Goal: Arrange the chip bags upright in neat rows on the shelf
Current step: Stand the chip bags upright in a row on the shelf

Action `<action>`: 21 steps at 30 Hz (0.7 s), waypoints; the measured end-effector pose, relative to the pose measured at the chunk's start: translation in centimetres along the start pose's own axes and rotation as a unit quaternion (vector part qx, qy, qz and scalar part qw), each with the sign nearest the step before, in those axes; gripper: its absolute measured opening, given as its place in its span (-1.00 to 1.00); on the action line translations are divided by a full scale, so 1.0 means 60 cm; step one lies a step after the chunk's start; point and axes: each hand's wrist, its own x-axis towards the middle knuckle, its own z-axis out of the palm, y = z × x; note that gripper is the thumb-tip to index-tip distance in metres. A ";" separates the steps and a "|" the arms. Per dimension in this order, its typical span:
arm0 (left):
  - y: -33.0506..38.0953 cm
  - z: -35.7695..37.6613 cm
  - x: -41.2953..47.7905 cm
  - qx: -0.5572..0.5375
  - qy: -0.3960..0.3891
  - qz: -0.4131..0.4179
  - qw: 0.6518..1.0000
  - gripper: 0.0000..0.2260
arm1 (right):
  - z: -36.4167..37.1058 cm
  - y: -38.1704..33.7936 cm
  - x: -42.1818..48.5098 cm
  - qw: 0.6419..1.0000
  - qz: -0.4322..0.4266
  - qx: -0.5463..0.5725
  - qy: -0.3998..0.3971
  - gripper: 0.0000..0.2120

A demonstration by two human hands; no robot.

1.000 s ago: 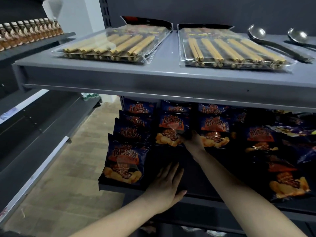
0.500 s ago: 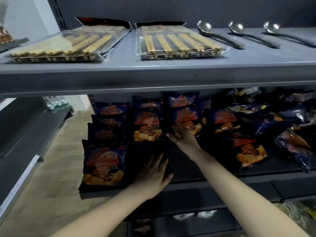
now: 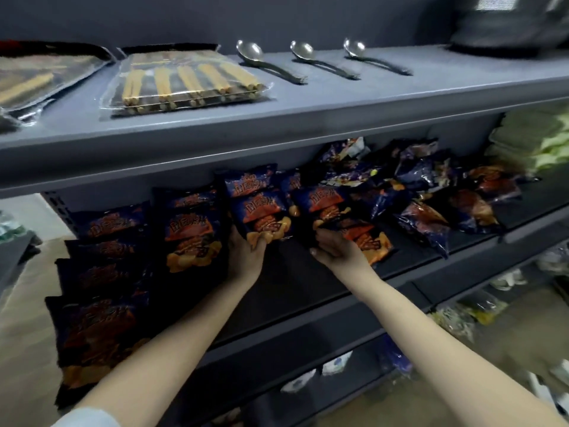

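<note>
left hand (image 3: pixel 246 254) grips our third-row bag (image 3: pixel 261 215) | right hand (image 3: pixel 335 251) cupped under next bag (image 3: pixel 323 204), nearer the loose pile (image 3: pixel 415 192) to our right

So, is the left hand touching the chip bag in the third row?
Touching. The head view shows the left hand gripping the lower edge of that chip bag.

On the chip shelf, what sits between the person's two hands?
Nothing: in the head view a bare dark strip of the shelf separates the left hand from the right hand. Each hand is at the bottom of its own upright chip bag.
</note>
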 end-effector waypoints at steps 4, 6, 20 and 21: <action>0.014 0.034 0.027 -0.068 0.055 -0.072 0.994 -0.34 | -0.038 -0.009 -0.020 1.000 0.001 0.022 0.009 -0.53; 0.022 0.044 0.032 -0.075 0.074 -0.088 0.991 -0.34 | -0.052 -0.012 -0.028 1.000 0.003 0.025 0.016 -0.52; 0.038 0.045 -0.001 -0.146 0.068 -0.068 0.985 -0.54 | -0.065 -0.004 -0.048 0.999 0.013 0.040 0.020 -0.53; 0.039 0.041 -0.004 -0.150 0.065 -0.060 0.985 -0.55 | -0.062 -0.005 -0.047 0.999 0.009 0.041 0.022 -0.53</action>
